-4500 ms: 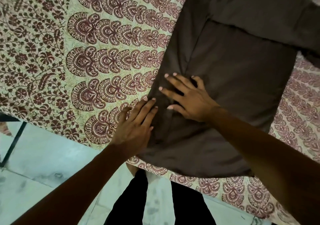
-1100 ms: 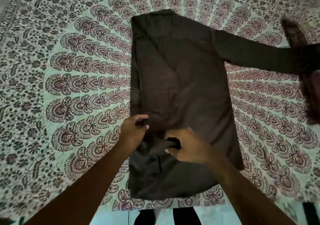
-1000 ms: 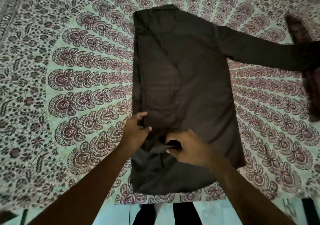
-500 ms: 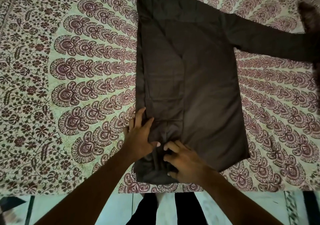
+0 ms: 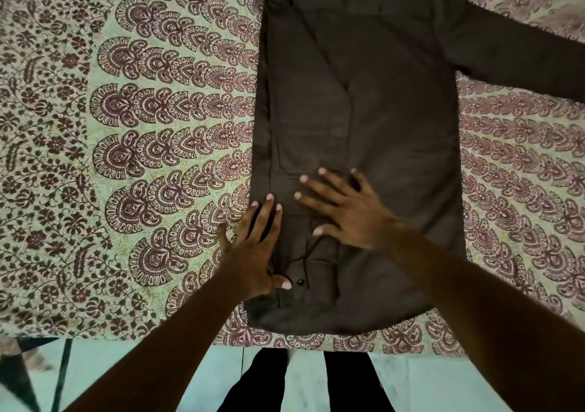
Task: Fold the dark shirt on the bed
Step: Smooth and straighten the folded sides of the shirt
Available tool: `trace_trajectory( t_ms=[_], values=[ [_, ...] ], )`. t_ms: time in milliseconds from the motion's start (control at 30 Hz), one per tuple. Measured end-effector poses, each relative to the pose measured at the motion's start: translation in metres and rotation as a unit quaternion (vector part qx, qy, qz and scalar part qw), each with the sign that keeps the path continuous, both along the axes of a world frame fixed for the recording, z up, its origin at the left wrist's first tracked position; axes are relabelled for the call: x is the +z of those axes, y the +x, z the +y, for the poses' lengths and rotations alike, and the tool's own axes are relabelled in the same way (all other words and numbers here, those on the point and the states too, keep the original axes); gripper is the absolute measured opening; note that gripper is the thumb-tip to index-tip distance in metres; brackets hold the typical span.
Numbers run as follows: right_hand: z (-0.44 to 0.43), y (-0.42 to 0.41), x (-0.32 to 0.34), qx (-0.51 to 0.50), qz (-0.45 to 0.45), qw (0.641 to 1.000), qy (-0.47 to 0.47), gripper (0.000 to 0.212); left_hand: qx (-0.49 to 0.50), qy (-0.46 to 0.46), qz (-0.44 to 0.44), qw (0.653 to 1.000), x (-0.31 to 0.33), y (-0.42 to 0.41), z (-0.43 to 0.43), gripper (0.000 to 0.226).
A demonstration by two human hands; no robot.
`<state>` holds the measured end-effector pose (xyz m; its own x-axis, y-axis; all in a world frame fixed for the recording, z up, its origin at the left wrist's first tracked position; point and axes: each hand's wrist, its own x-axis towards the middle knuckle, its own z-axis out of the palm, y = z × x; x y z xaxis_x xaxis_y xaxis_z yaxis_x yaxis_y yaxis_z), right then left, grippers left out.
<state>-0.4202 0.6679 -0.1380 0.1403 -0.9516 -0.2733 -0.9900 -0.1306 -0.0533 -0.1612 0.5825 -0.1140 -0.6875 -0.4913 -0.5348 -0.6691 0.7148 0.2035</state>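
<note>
1. Dark shirt (image 5: 395,120) lies flat on the bed (image 5: 126,158), hem at near edge, one sleeve out toward right edge.
2. Left hand (image 5: 253,247): fingers straight, pressing shirt's left folded edge, gripping nothing.
3. Right hand (image 5: 351,218): fingers spread, flat on shirt, gripping nothing.

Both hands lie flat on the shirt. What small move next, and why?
Probably reach the right hand to the sleeve and fold it inward: it lies spread to the right, while the left side of the shirt is folded in.

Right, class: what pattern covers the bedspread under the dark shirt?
Maroon fan-shaped and floral motifs on the pale green bedspread, best in the head view.
</note>
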Motion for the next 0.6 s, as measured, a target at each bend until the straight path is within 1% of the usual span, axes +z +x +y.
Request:
trace_trajectory(
  t_ms=[100,133,167,200,233,267,333,367,400,433,533,567,600],
  values=[
    [-0.022,-0.033,0.001,-0.154,0.003,0.988,0.002,0.076,-0.002,0.002,-0.004,1.0,-0.001,0.001,-0.001,0.154],
    [-0.031,-0.038,0.004,-0.183,-0.001,0.983,0.0,0.078,-0.002,0.005,-0.007,1.0,0.0,0.0,-0.001,0.154],
    [-0.038,-0.039,0.008,-0.189,-0.001,0.982,-0.01,0.081,0.0,0.007,-0.01,1.0,0.0,-0.001,0.0,0.154],
    [-0.044,-0.036,0.011,-0.167,0.001,0.986,-0.026,0.083,0.004,0.005,-0.015,1.0,0.001,-0.002,0.0,0.155],
    [-0.047,-0.031,0.011,-0.113,-0.001,0.993,-0.042,0.084,0.006,-0.001,-0.021,1.0,0.001,-0.003,0.001,0.156],
    [-0.048,-0.025,0.009,-0.03,-0.009,0.998,-0.054,0.082,0.007,-0.01,-0.027,1.0,0.0,-0.004,0.001,0.156],
    [-0.048,-0.02,0.0,0.129,-0.033,0.99,-0.05,0.075,0.006,-0.017,-0.034,0.999,0.0,-0.005,0.001,0.156],
    [-0.049,-0.023,-0.004,0.166,-0.036,0.985,-0.04,0.072,0.005,-0.013,-0.035,0.999,0.0,-0.005,0.002,0.155],
    [-0.054,-0.028,-0.006,0.168,-0.031,0.984,-0.04,0.069,0.004,-0.012,-0.033,0.999,0.001,-0.005,0.002,0.155],
    [-0.061,-0.036,-0.007,0.14,-0.024,0.989,-0.046,0.067,0.003,-0.015,-0.033,0.999,0.001,-0.005,0.001,0.155],
    [-0.09,-0.058,-0.001,-0.016,-0.02,0.998,-0.05,0.069,0.003,-0.015,-0.031,0.999,0.004,-0.008,0.001,0.155],
    [-0.099,-0.061,0.002,-0.047,-0.024,0.998,-0.045,0.071,0.002,-0.011,-0.032,0.999,0.005,-0.009,0.001,0.154],
    [-0.107,-0.062,0.006,-0.054,-0.027,0.997,-0.042,0.073,0.001,-0.01,-0.032,0.999,0.006,-0.011,0.001,0.151]
  ],
)
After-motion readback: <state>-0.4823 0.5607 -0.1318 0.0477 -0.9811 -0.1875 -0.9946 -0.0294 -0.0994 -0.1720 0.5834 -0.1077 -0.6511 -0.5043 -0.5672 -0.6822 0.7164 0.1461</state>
